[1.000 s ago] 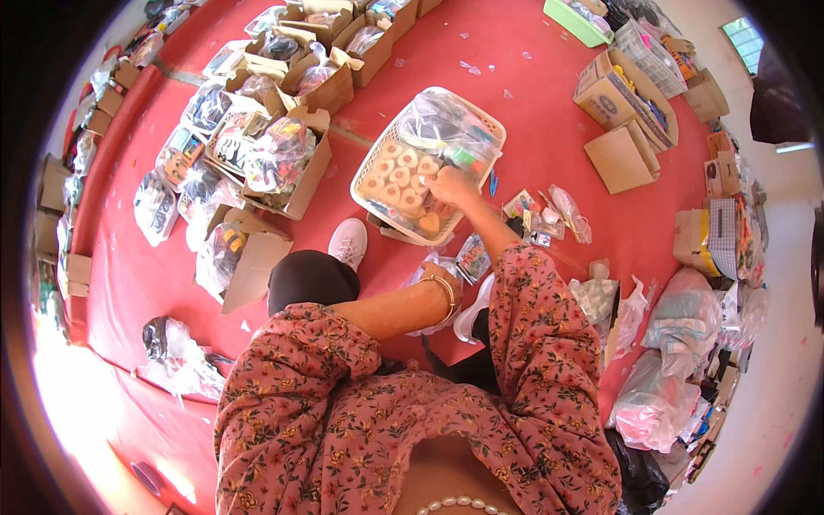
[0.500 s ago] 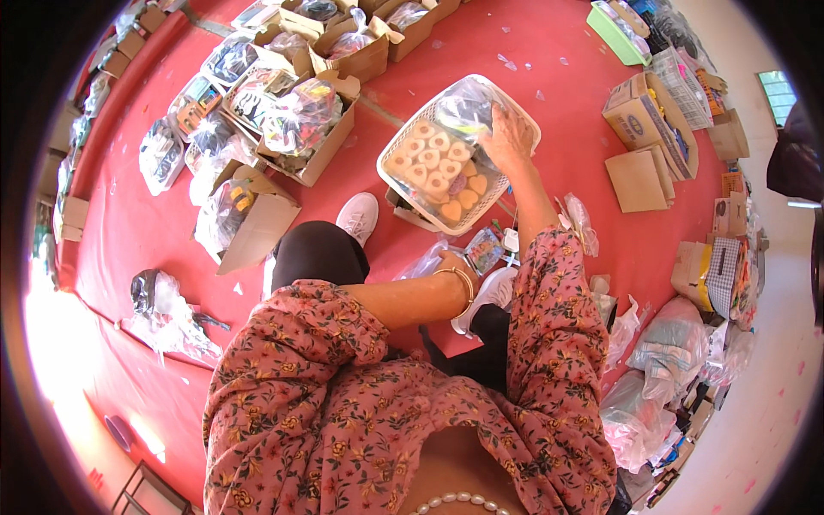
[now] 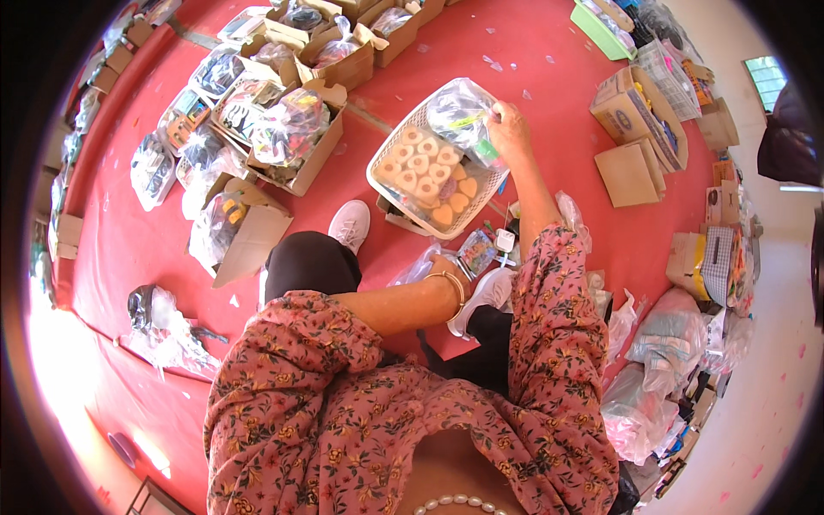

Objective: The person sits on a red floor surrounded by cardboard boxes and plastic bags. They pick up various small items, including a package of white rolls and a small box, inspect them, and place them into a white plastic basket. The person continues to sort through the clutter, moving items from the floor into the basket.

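A white woven plastic basket (image 3: 403,209) holds pale ring-shaped and heart-shaped pieces (image 3: 422,167) under clear plastic. Over its far part lies a clear plastic bag (image 3: 457,110) with dark and green things inside. My right hand (image 3: 510,135) is closed on this bag's edge at the basket's far right corner; whether it also grips the rim is hidden. Lower, between my feet, my left hand (image 3: 445,267) wears bangles and is closed round another clear plastic bag (image 3: 415,269). A small colourful packet (image 3: 476,253) touches its fingers. Beside that lies a small white square item (image 3: 505,240).
Cardboard boxes (image 3: 300,176) with bagged goods crowd the far left of the red floor. More cartons (image 3: 631,99) and a green basket (image 3: 601,33) stand right. Pink bags (image 3: 639,399) pile up near right. A box edge (image 3: 399,219) shows under the basket.
My right hand has gone from lying on the basket's bag to gripping its edge. That bag has shifted toward the far rim. My left hand stays low by the packet. The view has shifted slightly.
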### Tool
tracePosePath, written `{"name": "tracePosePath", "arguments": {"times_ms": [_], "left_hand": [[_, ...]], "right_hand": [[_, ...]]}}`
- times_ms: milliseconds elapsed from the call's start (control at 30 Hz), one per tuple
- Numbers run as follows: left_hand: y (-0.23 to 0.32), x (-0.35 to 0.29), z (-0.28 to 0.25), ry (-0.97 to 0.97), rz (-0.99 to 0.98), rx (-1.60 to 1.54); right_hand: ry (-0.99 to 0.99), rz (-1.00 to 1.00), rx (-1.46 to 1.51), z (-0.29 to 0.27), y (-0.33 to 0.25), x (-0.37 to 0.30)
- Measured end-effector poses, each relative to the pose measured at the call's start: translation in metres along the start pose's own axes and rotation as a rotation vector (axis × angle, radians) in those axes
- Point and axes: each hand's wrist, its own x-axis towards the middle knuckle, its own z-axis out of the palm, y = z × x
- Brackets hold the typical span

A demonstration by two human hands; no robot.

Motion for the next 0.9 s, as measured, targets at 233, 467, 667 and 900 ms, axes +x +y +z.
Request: {"name": "tracePosePath", "arguments": {"times_ms": [233, 467, 667, 900], "left_hand": [[-0.001, -0.004, 0.0, 0.089, 0.026, 0.041], [-0.004, -0.004, -0.012, -0.068, 0.009, -0.012], [-0.007, -0.001, 0.001, 0.107, 0.015, 0.08], [-0.032, -0.013, -0.035, 0.883, 0.001, -0.734]], "right_hand": [[-0.003, -0.07, -0.279, 0.008, -0.019, -0.019], [-0.079, -0.031, -0.29, -0.008, -0.022, 0.013], [0.042, 0.071, -0.117, -0.078, -0.036, 0.026], [0.187, 0.119, 0.252, -0.192, -0.022, -0.024]]}}
